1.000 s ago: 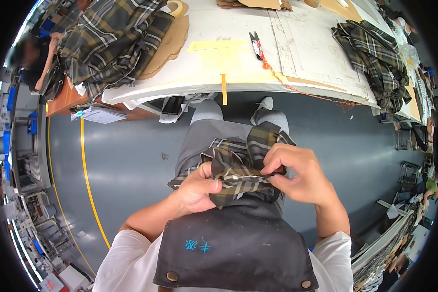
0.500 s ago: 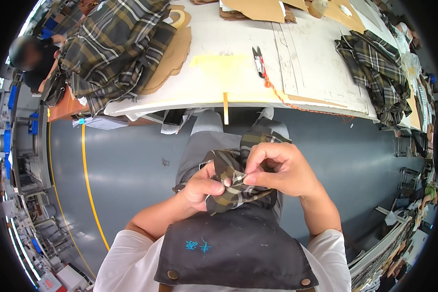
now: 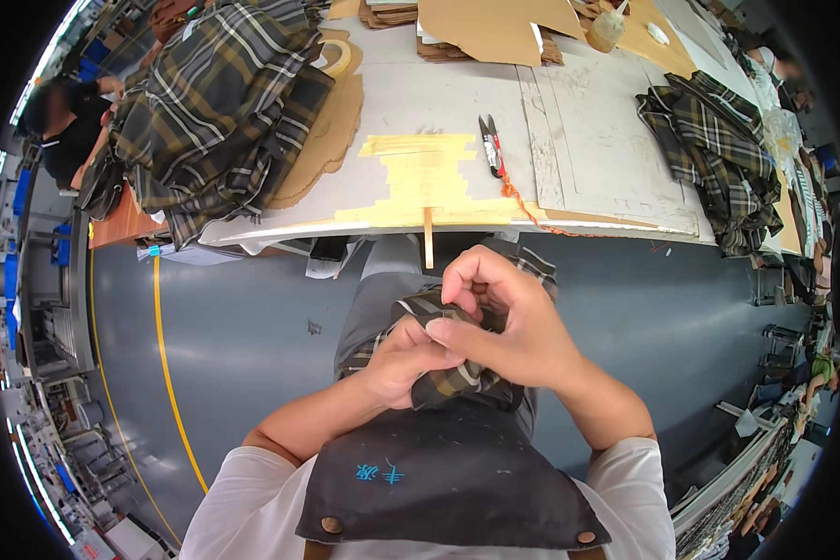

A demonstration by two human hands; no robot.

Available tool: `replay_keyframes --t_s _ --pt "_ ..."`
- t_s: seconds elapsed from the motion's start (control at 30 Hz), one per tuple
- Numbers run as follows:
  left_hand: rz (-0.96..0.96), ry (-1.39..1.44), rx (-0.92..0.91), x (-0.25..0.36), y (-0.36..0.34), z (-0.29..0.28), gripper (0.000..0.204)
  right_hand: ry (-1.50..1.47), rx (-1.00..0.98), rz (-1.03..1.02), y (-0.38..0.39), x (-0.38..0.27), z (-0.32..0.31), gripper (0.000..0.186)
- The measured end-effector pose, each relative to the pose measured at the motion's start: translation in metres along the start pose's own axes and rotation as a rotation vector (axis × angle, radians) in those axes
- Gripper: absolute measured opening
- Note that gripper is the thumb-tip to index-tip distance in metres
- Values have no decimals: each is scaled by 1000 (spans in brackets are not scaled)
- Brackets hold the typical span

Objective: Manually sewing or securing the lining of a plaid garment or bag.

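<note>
Over my lap, a dark plaid cloth piece (image 3: 450, 385) with olive and white lines lies bunched up. My left hand (image 3: 397, 366) is closed on it, thumb against bent fingers. Just above and to the right is my right hand (image 3: 518, 331), its thumb reaching to the left fingertips while the index finger curls up apart from the thumb. Nothing shows between that thumb and index finger; the other right fingers are partly hidden. More of the cloth hangs over my knees, behind the right hand.
Ahead stands a white worktable (image 3: 607, 177) with yellow tape (image 3: 420, 177) at its edge. On it lie scissors (image 3: 491, 147) with an orange cord, a large plaid fabric heap (image 3: 224, 103) at left, another plaid heap (image 3: 714, 140) at right, and brown cardboard (image 3: 495, 28). A person (image 3: 70, 131) is at the far left.
My right hand has moved left and its index finger has lifted away from the thumb, opening the pinch on the cloth. The left hand still grips the cloth. The view has tilted slightly upward.
</note>
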State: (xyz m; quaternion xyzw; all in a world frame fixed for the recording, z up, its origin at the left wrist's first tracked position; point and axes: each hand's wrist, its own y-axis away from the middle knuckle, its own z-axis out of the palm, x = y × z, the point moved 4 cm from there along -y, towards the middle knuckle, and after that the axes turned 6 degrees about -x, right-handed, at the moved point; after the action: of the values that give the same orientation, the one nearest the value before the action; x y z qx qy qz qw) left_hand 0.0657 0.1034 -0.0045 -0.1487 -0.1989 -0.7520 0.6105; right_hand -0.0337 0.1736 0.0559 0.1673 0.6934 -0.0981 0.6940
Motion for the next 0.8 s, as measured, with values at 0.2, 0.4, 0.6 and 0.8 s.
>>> replay_keyframes --t_s 0.2,0.4,0.6,0.8 --pt "24 -108 96 7 -4 -3 32 -318 -40 93 -2 1 -12 25" --pt "140 -285 82 11 3 -3 27 -299 -99 117 1 -2 -16 25" --pt "185 -265 80 16 7 2 29 -271 -59 56 15 6 -29 16" --pt "158 -225 67 12 9 5 29 -138 -73 -71 22 1 -23 7"
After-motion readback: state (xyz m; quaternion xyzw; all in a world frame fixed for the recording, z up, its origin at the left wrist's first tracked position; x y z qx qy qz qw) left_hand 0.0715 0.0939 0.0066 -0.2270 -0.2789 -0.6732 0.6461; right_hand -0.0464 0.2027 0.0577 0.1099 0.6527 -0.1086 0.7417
